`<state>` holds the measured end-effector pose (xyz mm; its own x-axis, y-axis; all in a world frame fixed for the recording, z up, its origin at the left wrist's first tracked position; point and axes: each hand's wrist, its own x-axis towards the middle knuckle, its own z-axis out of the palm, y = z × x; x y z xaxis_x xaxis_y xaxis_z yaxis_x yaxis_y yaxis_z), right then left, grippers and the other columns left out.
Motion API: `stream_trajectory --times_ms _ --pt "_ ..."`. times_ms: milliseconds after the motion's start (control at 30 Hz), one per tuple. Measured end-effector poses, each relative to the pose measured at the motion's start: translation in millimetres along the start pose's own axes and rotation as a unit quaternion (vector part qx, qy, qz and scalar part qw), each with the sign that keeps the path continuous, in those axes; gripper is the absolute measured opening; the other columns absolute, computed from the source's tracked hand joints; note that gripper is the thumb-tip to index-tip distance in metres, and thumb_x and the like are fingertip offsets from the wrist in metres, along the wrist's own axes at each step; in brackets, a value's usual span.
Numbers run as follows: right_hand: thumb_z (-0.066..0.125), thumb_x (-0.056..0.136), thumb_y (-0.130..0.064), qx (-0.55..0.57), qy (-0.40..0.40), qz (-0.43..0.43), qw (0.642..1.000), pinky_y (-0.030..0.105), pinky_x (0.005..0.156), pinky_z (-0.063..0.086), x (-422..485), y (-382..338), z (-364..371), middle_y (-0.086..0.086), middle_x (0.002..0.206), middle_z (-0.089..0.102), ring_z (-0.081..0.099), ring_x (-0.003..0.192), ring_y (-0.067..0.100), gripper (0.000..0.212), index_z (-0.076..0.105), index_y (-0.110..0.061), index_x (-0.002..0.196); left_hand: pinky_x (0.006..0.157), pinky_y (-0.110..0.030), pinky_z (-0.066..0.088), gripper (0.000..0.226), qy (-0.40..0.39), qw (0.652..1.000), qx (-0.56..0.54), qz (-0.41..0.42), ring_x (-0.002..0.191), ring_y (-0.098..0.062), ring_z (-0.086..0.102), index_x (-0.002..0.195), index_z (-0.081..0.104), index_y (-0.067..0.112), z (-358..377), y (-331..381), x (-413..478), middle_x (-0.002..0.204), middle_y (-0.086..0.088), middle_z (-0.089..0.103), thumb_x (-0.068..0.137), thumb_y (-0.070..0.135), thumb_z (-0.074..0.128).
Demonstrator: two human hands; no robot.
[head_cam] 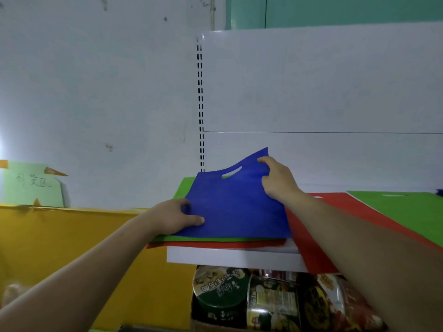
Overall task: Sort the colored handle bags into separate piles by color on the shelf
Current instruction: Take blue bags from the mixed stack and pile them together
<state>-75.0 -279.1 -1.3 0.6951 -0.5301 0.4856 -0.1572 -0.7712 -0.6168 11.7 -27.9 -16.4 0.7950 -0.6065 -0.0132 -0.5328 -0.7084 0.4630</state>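
Observation:
A blue handle bag (235, 204) lies on top of a mixed stack at the left end of the white shelf (235, 257), its far right corner lifted. My right hand (278, 180) pinches that raised corner beside the cut-out handle. My left hand (175, 216) grips the bag's near left edge, thumb on top. Under it show a green bag (182, 186) and the edge of a red bag (215, 245). To the right lies a separate red bag (340, 204), and further right a green bag (407, 207), both flat on the shelf.
A slotted shelf upright (200, 104) rises behind the stack, with a white back panel to its right. Below the shelf stand instant noodle cups (220, 288) and packets. A yellow board (72, 248) and a green paper sign (31, 183) are at the left.

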Motion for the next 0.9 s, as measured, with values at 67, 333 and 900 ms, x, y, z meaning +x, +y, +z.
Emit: stream_trajectory --times_ms 67,333,900 --pt "0.039 0.09 0.002 0.012 0.029 -0.054 0.998 0.023 0.092 0.043 -3 -3 -1 0.0 0.135 0.05 0.051 0.115 0.018 0.053 0.045 -0.021 0.138 0.102 -0.033 0.035 0.085 -0.004 1.0 -0.021 -0.009 0.127 -0.022 0.044 0.147 0.03 0.022 -2 0 2 0.146 0.0 0.04 0.078 0.057 0.065" --pt "0.046 0.093 -0.001 0.145 0.131 -0.114 0.974 -0.002 0.087 0.03 -23 -29 -28 -0.017 0.126 0.047 0.042 0.112 -0.005 0.045 0.05 -0.021 0.132 0.067 -0.018 0.045 0.073 0.089 0.965 -0.246 0.029 0.094 -0.009 0.051 0.142 0.035 0.024 -7 -3 -9 0.133 0.001 0.046 0.081 0.029 0.073" --pt "0.063 0.088 -0.011 0.192 0.241 -0.005 0.951 0.032 0.086 0.055 -148 -55 -82 -0.008 0.13 0.049 0.058 0.109 0.012 0.057 0.036 -0.047 0.124 0.096 -0.043 0.047 0.046 0.212 0.871 -0.353 0.269 0.114 -0.016 0.053 0.122 0.049 0.043 -4 1 -59 0.122 0.018 0.048 0.089 0.014 0.061"
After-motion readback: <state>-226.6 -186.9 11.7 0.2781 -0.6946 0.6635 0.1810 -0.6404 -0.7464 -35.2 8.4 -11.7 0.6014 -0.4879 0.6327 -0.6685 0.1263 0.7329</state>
